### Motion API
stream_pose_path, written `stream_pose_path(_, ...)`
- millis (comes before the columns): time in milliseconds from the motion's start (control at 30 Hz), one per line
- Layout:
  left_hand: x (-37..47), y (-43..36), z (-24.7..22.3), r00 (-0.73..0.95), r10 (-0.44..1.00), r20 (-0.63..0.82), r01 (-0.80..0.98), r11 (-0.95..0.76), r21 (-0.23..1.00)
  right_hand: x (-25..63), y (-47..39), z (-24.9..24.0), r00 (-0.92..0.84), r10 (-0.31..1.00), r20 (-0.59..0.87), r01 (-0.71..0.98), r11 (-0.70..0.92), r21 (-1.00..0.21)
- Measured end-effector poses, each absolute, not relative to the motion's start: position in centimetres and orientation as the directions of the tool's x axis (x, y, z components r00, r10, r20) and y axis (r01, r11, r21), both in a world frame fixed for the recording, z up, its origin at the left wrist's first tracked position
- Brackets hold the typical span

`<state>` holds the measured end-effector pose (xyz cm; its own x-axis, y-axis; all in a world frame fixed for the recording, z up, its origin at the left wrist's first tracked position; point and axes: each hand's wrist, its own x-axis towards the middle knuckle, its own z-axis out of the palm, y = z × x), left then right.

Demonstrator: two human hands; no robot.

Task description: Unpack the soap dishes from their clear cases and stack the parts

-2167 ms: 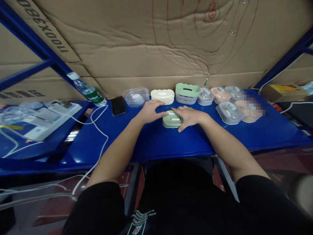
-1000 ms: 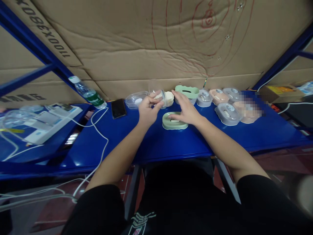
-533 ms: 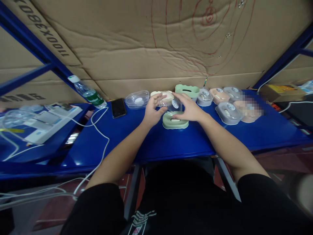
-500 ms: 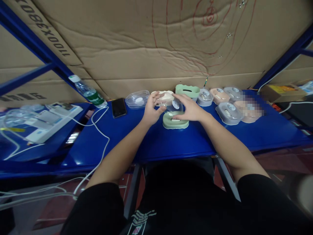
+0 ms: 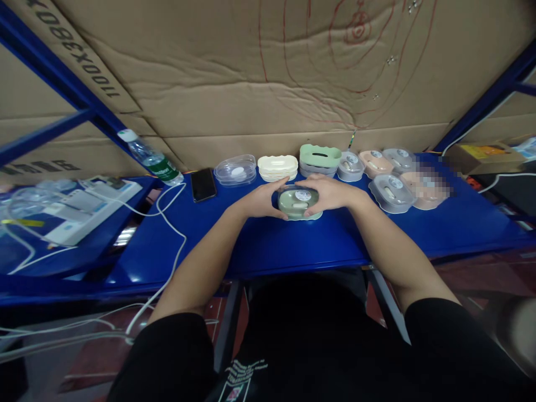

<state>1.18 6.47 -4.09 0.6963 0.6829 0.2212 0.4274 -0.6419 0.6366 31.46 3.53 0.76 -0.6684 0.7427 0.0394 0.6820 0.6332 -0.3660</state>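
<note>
Grip: left hand (image 5: pixel 263 201), right hand (image 5: pixel 333 193) clamped on opposite ends of lid (image 5: pixel 292 195), over box (image 5: pixel 315 216); long axis left-right, neither hand nearer.

Wears a black shirt (image 5: pixel 310 340) with short sleeves (image 5: pixel 167 352) at nine and three o'clock; at eight, bears pale wavy lettering (image 5: pixel 247 368) above a white-outlined box (image 5: pixel 234 392).

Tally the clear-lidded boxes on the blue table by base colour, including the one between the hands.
Grey boxes: 3
Peach boxes: 2, one partly pixelated
Green box: 1, between left hand and right hand
Total: 6
</note>
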Motion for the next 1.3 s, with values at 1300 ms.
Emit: stream_pose_path(1300,2.1,7.0,-5.8,0.677,0.710,0.193,0.570,-0.672,0.473,30.2,2.8,0.5,-0.712,0.665,0.225,0.570,0.735,-0.366)
